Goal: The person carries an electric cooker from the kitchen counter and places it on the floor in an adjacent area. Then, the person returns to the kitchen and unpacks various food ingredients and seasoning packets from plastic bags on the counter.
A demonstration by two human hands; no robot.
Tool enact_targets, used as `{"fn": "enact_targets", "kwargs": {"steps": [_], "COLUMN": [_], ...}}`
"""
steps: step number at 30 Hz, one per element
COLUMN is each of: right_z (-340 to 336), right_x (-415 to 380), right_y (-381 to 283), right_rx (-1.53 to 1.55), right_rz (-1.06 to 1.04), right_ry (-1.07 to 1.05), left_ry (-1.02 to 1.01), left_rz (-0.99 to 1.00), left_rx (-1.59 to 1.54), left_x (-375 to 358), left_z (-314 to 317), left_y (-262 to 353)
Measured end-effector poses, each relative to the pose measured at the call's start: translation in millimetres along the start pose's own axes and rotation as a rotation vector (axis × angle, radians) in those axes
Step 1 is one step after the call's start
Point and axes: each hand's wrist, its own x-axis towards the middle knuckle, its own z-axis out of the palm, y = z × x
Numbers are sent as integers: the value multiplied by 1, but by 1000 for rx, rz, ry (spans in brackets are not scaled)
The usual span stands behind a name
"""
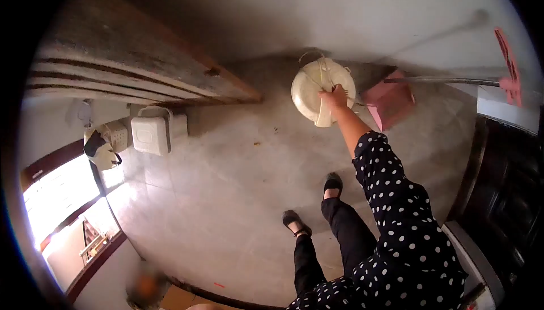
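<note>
My right hand (335, 96) reaches far forward and rests on the lid of a round cream-white bucket (309, 89) that stands on the grey floor by the far wall. The fingers curl over the lid's raised middle strip near its right side. The arm wears a dark sleeve with white dots. My left hand is not in view. My two feet in black shoes stand on the floor below the bucket.
A pink dustpan (390, 101) with a long handle (442, 81) leans to the right of the bucket. A long wooden plank bench (130, 61) runs at upper left. White containers (151, 134) sit at left. Dark furniture (510, 197) stands at right.
</note>
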Motion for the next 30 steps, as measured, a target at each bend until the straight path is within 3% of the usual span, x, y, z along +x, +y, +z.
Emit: {"fn": "enact_targets", "kwargs": {"steps": [2,5,9,11,13,15,16,17,19,21,23,26,27,30], "right_z": [-2,-21,-40,-54,-77,-106,-128,-152,-198,-250,-279,-326,-340,-355], "right_x": [6,-14,-37,-50,-72,-102,-127,-159,-214,-254,-320,-395,-412,-488], "right_y": [1,-18,-21,20,67,121,127,134,159,174,188,193,198,220], "right_rx": [-35,-277,-350,-226,-182,-175,-30,114,84,51,383,346,354,523], "right_rz": [-60,26,-17,-230,-16,-76,61,206,264,280,425,500,488,440], "right_ry": [-29,-121,-46,34,-69,-93,-120,-145,-210,-241,-69,45,72,177], "left_ry": [39,60,45,32,1,-16,-18,-88,-235,-350,-556,-782,-909,-1031], "left_rz": [72,153,242,345,475,703,698,812,1037,1029,966,918,939,830], "left_rx": [-13,-40,-113,-168,-219,-176,-175,-187,-216,-244,-240,-232,38,-111], "left_x": [-1,-10,-24,-42,-62,-86,-98,-110,-137,-178,-228,-298,-320,-368], "left_z": [-6,-9,-3,14,29,39,30,11,-19,-13,-12,-9,-4,-42], "left_y": [9,25,46,48,57,68,68,68,65,79,112,156,169,101]}}
